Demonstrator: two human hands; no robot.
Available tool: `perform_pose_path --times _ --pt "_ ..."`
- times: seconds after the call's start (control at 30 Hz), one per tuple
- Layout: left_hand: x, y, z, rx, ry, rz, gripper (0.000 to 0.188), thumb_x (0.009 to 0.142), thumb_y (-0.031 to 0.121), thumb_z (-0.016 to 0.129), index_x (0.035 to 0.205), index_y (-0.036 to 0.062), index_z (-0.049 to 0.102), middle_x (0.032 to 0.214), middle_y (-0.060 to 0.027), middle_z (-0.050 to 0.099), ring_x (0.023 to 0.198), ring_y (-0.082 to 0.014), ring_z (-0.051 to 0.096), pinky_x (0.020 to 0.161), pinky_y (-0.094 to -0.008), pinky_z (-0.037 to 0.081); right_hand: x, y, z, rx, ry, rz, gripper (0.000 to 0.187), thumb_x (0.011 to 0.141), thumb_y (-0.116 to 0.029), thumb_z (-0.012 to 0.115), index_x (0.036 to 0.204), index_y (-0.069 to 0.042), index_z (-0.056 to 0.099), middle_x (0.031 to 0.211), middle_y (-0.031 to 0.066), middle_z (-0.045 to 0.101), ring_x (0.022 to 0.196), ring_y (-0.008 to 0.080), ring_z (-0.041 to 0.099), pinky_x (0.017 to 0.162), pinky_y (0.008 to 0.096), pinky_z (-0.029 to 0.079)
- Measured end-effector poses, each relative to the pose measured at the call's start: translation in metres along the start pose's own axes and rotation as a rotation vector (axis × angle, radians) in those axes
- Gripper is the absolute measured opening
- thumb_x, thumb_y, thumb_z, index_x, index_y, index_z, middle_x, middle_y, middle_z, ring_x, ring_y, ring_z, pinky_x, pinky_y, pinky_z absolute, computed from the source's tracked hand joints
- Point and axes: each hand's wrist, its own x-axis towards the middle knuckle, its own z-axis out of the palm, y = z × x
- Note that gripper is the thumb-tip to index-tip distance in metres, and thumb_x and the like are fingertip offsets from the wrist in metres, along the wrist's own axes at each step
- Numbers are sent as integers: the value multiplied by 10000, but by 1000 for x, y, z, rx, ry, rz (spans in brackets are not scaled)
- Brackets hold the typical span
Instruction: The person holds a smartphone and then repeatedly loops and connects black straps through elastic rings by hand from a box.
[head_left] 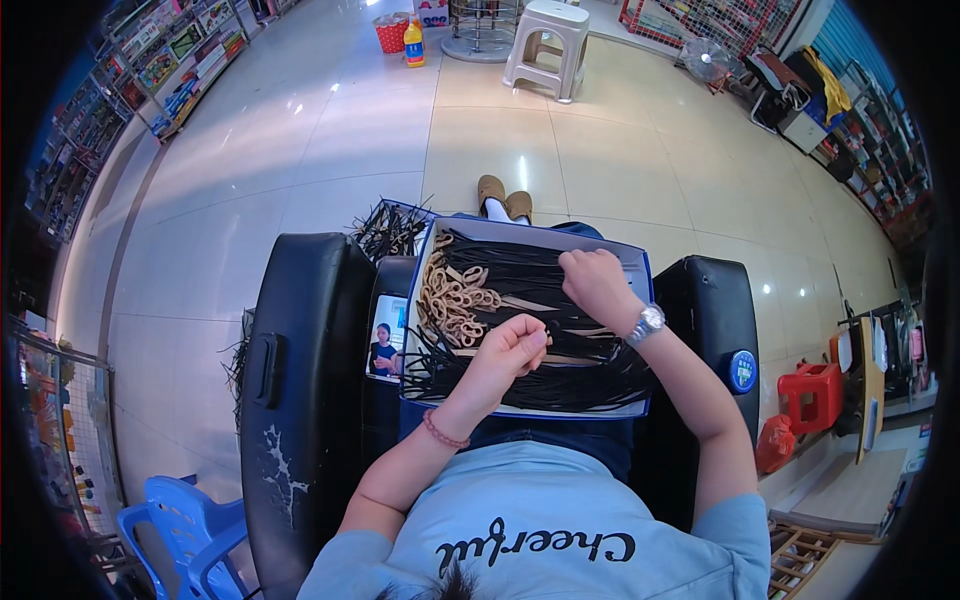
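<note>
On my lap rests a shallow blue-and-white box (pixel 648 262), filled with long thin black cords (pixel 500 252) and a heap of beige looped cords (pixel 455 300) at its left side. My left hand (pixel 512 350) is closed in a pinch above the box's middle, thumb against the forefinger. Something small and dark shows at its fingertips, too small to name. My right hand (pixel 598 285) hovers over the far right part of the cords, its fingers pinched together. Whatever lies between those fingers is hidden.
Black padded armrests (pixel 310 350) flank me, the left one worn. A phone (pixel 387 338) stands against the box's left side. More black cords (pixel 388 232) are piled beyond it. A blue chair (pixel 190 530), a red stool (pixel 810 396) and a grey stool (pixel 548 45) stand around.
</note>
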Motion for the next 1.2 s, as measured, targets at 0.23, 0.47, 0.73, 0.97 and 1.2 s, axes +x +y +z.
perform_pose_path --times 0.23,0.47,0.73,0.97,1.2 --pt "6 -8 -3 -9 -40 28 127 937 178 501 923 60 543 820 -18 598 622 -30 475 529 -151 348 -32 -6 -44 558 183 272 156 796 -24 547 944 3 590 777 104 623 657 206 604 617 303 476" --pt "20 -11 6 183 136 308 113 929 109 495 950 13 550 998 -62 588 768 -75 562 676 -196 453 -47 -49 -44 1248 111 484 280 878 15 473 1151 0 538 762 36 595 632 41 504 565 180 423" --pt "23 -9 6 244 159 437 88 914 66 509 960 1 547 927 -29 553 798 -87 570 723 -208 466 -42 -78 -40 1242 283 465 406 864 45 488 1260 -19 423 763 28 605 592 38 489 534 170 405" --pt "25 -5 8 281 196 455 62 895 41 532 892 -20 542 879 -31 558 748 -86 579 695 -216 486 -39 -84 -31 1033 409 423 303 861 27 520 1153 -10 451 760 30 611 623 45 535 539 165 411" --pt "23 9 5 353 194 413 82 908 70 523 940 -1 547 878 -30 577 773 -77 565 721 -214 480 -39 -78 -34 1221 326 524 131 868 -11 549 987 1 495 747 29 603 647 49 557 534 167 416"
